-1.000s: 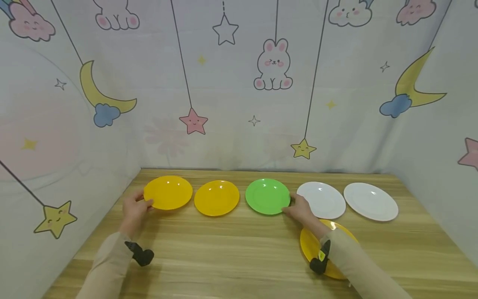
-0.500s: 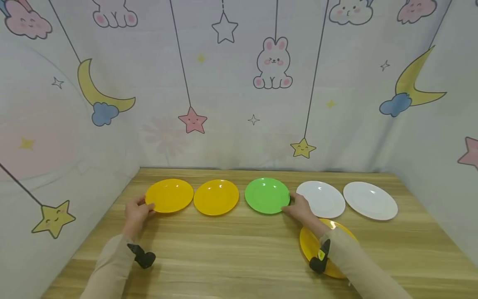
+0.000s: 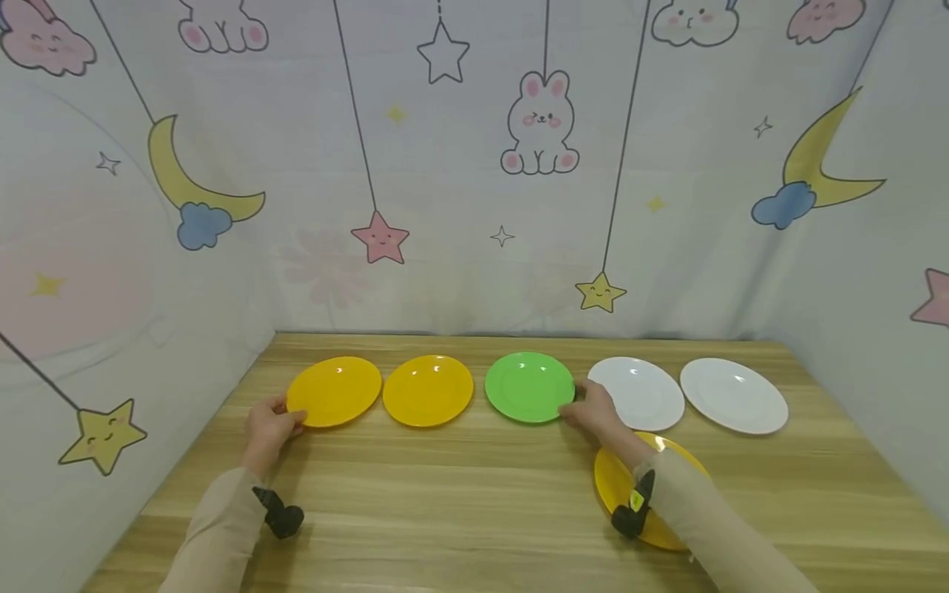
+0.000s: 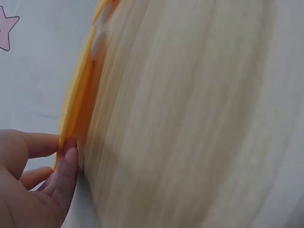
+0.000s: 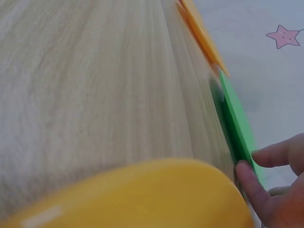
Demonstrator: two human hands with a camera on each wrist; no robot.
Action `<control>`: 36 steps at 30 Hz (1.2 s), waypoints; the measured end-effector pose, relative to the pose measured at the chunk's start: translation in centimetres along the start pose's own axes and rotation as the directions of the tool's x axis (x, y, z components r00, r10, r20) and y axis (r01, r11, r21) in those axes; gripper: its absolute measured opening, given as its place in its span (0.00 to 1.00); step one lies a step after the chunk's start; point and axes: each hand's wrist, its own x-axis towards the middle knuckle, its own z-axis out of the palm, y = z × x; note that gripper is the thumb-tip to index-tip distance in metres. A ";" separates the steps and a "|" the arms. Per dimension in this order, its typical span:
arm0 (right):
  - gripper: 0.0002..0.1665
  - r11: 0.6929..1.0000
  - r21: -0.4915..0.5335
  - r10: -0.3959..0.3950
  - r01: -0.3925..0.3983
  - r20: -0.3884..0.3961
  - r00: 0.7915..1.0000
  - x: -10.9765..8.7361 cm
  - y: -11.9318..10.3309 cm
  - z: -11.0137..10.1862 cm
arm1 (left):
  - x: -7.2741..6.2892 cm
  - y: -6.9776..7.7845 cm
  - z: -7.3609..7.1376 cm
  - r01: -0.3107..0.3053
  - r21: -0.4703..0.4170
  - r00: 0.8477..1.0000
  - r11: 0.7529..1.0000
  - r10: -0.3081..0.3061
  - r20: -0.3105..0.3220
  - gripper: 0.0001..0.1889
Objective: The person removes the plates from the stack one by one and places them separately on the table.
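Note:
At the left end of a row of plates, my left hand pinches the near-left rim of a yellow plate. In the left wrist view, thumb and fingers lie on either side of that plate's edge, which tilts slightly off the wood. A second yellow plate sits just right of it. My right hand pinches the right rim of the green plate in the middle, as the right wrist view shows on the green plate's edge.
Two white plates, a nearer-centre white plate and a far-right white plate, continue the row. Another yellow plate lies closer, partly under my right forearm. The wooden table meets a patterned cloth wall behind the row.
The leftmost yellow plate has come slightly toward me and turned a little, my left hand moving with it. My right hand and the green plate stay nearly still; the head view shifts slightly.

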 end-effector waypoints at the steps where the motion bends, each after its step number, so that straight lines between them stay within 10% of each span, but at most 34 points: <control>1: 0.38 0.999 0.039 0.011 -0.011 -0.005 1.000 0.0 0.0 0.0 | 0.0 0.0 0.0 -0.007 0.025 1.000 1.000 0.007 0.000 0.33; 18: 0.34 0.906 0.414 0.101 -0.089 -0.007 0.995 -0.4 0.0 -0.1 | -0.2 0.3 -0.3 -0.031 0.181 0.999 0.983 0.034 -0.012 0.30; 36: 0.34 0.900 0.427 0.097 -0.091 0.007 0.995 -1.6 -1.6 -1.1 | -0.1 0.1 -0.3 -0.028 0.194 0.999 0.981 0.035 -0.030 0.30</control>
